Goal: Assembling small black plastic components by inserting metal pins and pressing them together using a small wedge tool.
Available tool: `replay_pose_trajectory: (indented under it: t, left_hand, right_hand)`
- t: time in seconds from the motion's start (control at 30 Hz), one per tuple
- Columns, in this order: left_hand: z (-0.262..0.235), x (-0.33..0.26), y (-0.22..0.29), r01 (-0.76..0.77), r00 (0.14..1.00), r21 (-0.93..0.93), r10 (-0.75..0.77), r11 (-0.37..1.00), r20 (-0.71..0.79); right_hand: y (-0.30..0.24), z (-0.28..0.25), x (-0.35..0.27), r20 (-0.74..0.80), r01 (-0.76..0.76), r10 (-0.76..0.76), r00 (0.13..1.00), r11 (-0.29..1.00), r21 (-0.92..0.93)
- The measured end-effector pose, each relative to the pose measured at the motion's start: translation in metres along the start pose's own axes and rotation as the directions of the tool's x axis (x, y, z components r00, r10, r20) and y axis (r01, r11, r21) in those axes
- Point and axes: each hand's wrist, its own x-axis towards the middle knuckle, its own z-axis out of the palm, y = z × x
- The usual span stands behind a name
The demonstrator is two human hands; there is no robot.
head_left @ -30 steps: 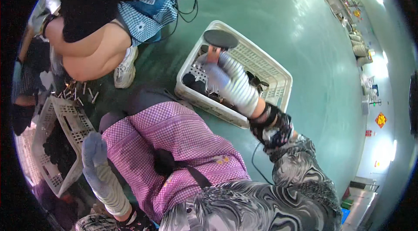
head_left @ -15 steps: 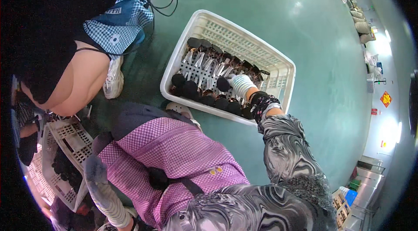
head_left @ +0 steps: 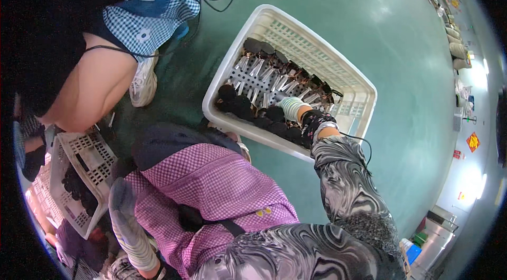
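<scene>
Right hand [head_left: 291, 108], in a striped knit glove with a black wrist strap, is down inside the white slotted plastic crate [head_left: 353, 77], resting on the row of black round-headed parts [head_left: 248, 108] along the crate's near wall; fingers are buried among them, so cannot tell whether it grips one or lies loose. Just beyond the hand, more of the same parts with shiny metal stems [head_left: 264, 71] lie in rows across the crate floor. A thin black cable [head_left: 355, 136] runs from the wrist strap over the crate rim. Left hand [head_left: 122, 203], same striped glove, is well apart from the right, low at the person's left side by a pink checked apron [head_left: 211, 185], fingers loosely together, holding nothing visible. Just left of it sits a second white crate [head_left: 79, 148] with dark parts. Beyond that, another person's bare leg [head_left: 90, 87] and white sneaker [head_left: 142, 84] stand on the green floor [head_left: 401, 137].
</scene>
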Motion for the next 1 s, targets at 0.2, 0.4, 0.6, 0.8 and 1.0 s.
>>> replay_pose_trajectory:
  t: [0.2,0.4,0.6,0.8,1.0]
  left_hand:
    - [-0.007,-0.006,-0.003,0.114,0.989,0.146,-0.098,0.983,-0.113]
    - [0.009,-0.004,0.015,0.078,0.992,0.195,-0.056,0.978,-0.116]
    - [0.013,-0.003,0.02,-0.175,0.984,0.669,0.137,0.723,0.11]
    - [0.028,-0.026,0.011,-0.443,0.875,0.789,0.014,0.425,0.484]
    - [0.038,-0.048,-0.027,-0.449,0.884,0.829,0.031,0.334,0.466]
  right_hand:
    - [-0.008,0.005,0.008,-0.086,0.056,-0.041,0.995,0.983,0.175]
    - [-0.023,-0.034,-0.048,0.112,-0.242,0.235,0.965,0.653,0.718]
    - [0.011,0.019,-0.002,-0.083,-0.049,0.203,0.976,0.573,0.818]
    - [0.014,0.023,-0.015,-0.113,-0.068,0.219,0.969,0.677,0.733]
    - [0.001,0.014,-0.04,-0.509,-0.111,0.402,0.762,0.854,0.508]
